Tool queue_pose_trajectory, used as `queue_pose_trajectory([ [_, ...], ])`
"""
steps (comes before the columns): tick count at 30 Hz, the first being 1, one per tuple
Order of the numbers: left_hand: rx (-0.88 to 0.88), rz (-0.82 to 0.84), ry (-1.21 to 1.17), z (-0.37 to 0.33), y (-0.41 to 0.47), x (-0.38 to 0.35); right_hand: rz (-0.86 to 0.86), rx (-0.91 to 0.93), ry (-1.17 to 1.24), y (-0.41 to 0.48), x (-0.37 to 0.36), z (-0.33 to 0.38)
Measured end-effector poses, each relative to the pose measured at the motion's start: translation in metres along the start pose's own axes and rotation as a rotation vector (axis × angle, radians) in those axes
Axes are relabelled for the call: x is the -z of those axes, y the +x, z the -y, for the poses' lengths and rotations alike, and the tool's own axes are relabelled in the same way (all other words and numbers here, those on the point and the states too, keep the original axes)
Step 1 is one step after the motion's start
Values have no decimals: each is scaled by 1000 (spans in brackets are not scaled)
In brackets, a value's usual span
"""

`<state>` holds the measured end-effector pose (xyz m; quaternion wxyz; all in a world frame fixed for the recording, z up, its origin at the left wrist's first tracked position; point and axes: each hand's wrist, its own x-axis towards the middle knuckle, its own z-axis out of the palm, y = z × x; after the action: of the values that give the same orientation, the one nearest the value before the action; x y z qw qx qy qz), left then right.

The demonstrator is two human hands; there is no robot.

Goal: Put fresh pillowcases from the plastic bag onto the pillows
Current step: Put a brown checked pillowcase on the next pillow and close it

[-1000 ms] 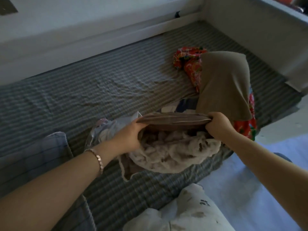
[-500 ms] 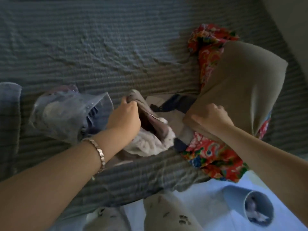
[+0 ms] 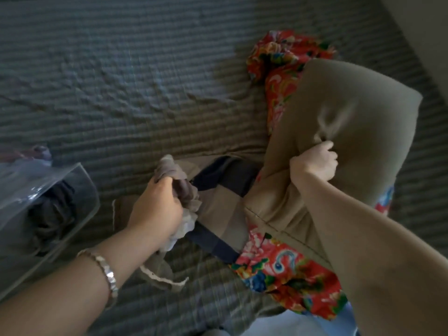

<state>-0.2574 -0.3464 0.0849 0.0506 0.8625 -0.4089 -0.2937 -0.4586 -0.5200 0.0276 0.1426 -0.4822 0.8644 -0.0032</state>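
The right hand (image 3: 315, 163) is clenching a fistful of the tan pillow (image 3: 351, 112), which is leaning up off the bed (image 3: 121, 81) over a flowered cloth (image 3: 286, 275). The left hand (image 3: 157, 209) is holding the bunched grey pillowcase (image 3: 177, 175) in a tight grip, near the plastic bag (image 3: 48, 207). Both are looking soft and floppy, so the case's open hem is probably offering the best hold

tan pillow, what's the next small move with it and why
Probably pull the tan pillow toward the left hand, so its near corner meets the bunched pillowcase. The right hand has a grip on the pillow's cover, and the left hand holds the pillowcase beside it, not yet on the pillow.
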Motion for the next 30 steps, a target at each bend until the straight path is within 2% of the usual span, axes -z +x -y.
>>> queue_pose_trajectory([
  [3, 33, -33, -78, -10, 4, 5, 42, 177, 201, -12, 31, -20],
  [6, 63, -41, -237, -22, 11, 6, 180, 330, 339, -54, 69, -45],
  [9, 211, -13, -483, -50, 24, 9, 513, 502, 230, -104, 84, -89],
  [11, 316, 76, -628, -74, 34, 3, 714, 489, 181, -116, 76, -120],
  [13, 371, 206, -666, -87, 38, -10, 764, 389, 250, -112, 56, -139],
  [15, 349, 277, -576, -92, 38, -28, 735, 365, 190, -104, 33, -149],
  [17, 349, 306, -431, -88, 40, -46, 632, 402, 85, -98, 16, -150],
  [20, 406, 295, -316, -80, 47, -59, 311, 571, 79, -87, 7, -152],
  [22, 536, 365, -388, -72, 51, -64, 100, 697, 49, -79, 1, -150],
  [23, 581, 429, -443, -67, 51, -67, 38, 746, 26, -76, -1, -146],
  [24, 599, 508, -490, -60, 50, -70, 55, 762, -19, -74, 0, -140],
  [26, 651, 653, -598, -46, 49, -79, 185, 580, -72, -61, 5, -121],
  [28, 711, 739, -675, -37, 46, -84, 514, 233, -85, -46, 9, -103],
  [29, 727, 747, -705, -36, 44, -84, 632, 133, -129, -39, 10, -96],
  [30, 720, 746, -724, -35, 45, -86, 659, 109, -147, -35, 12, -93],
])
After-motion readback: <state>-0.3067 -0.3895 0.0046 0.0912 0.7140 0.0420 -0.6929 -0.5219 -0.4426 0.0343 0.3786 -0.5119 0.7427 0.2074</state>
